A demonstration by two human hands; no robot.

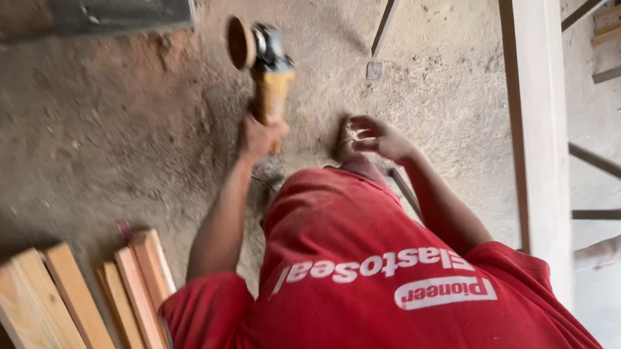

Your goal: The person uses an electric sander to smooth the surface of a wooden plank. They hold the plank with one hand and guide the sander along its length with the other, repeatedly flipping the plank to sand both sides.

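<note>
Head view, looking straight down past a red shirt point(362, 287) to a dusty concrete floor point(104, 138). Angle grinder point(271, 75) sits out ahead of the body, raised off the floor, its yellow barrel pointing back toward the person and the round disc point(240, 42) at the far end. Left hand point(260, 138) is clamped around the rear of the barrel. Judged heavy at the head, rigid, with a dusty and likely slick casing; best taken by the barrel, well back from the disc. Right hand point(379, 139) hangs apart from the tool with fingers curled; cannot tell whether it grips anything. Around it: a tall pale post point(537, 107) stands to the right, near the right arm; a stack of wooden boards point(80, 314) lies lower left by the left elbow; a thin metal bar point(389, 12) slants beyond the grinder; loose timber point(616, 7) at far right.
</note>
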